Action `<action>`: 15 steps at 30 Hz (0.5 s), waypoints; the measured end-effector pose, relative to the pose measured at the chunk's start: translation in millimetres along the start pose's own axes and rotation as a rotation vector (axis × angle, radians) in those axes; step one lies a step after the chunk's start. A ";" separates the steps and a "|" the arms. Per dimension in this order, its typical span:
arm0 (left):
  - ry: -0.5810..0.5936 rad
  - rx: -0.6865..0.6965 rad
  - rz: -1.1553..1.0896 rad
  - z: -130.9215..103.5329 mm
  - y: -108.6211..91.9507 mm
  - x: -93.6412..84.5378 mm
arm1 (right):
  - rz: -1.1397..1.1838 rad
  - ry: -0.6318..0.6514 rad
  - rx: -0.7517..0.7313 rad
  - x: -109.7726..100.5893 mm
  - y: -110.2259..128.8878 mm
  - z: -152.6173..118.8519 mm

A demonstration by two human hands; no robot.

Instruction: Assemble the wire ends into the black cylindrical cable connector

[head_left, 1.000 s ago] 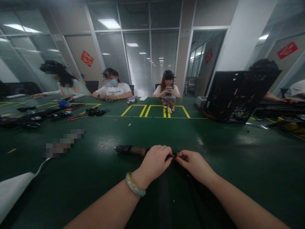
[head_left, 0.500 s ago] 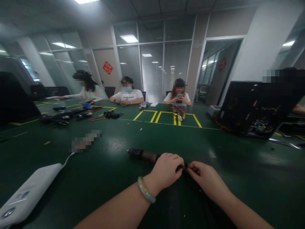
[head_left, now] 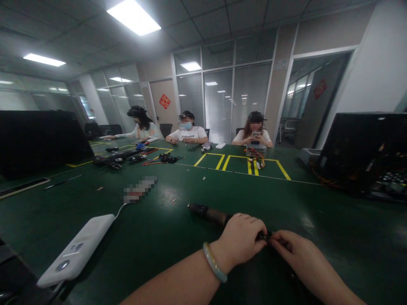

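Note:
A dark, slim cylindrical tool with a metal tip lies across the green table; it looks like an electric screwdriver. My left hand, with a bangle at the wrist, is closed over its rear part, fingers curled round it. Close to those fingertips, my right hand pinches with thumb and forefinger at the tool's back end. Between the two hands a small dark piece shows, too small and shaded to name. What lies beneath the right hand is dark and mostly hidden.
On the left lies a white power bank with a cable. Black computer cases or monitors stand at left and right. Bundled wires and a power supply sit further back. Several people sit across the green table.
The view has tilted up and turned left, so everything sits further right and mostly lower in the picture. Both hands keep nearly the same hold at the tool's back end.

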State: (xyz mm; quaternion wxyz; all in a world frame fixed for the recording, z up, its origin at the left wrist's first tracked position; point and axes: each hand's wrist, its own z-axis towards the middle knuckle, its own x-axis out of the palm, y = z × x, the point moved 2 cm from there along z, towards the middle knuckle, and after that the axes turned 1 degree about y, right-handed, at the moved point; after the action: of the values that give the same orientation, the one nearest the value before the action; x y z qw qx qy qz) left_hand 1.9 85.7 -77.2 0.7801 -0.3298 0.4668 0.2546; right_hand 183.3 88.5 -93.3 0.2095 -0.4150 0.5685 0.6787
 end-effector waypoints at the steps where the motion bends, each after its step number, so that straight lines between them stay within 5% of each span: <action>1: -0.004 0.001 -0.006 0.1 0.1 0.4 | -0.004 0.000 0.001 -0.2 0.2 0.0; 15: -0.035 -0.010 -0.029 2.9 -3.3 1.7 | -0.099 -0.139 -0.105 -3.9 9.8 -7.0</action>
State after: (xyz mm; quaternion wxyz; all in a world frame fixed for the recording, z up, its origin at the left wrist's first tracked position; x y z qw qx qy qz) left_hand 6.6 86.0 -76.9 0.7901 -0.3357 0.4470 0.2514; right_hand 180.4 80.0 -84.3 0.2599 -0.4049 0.4949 0.7236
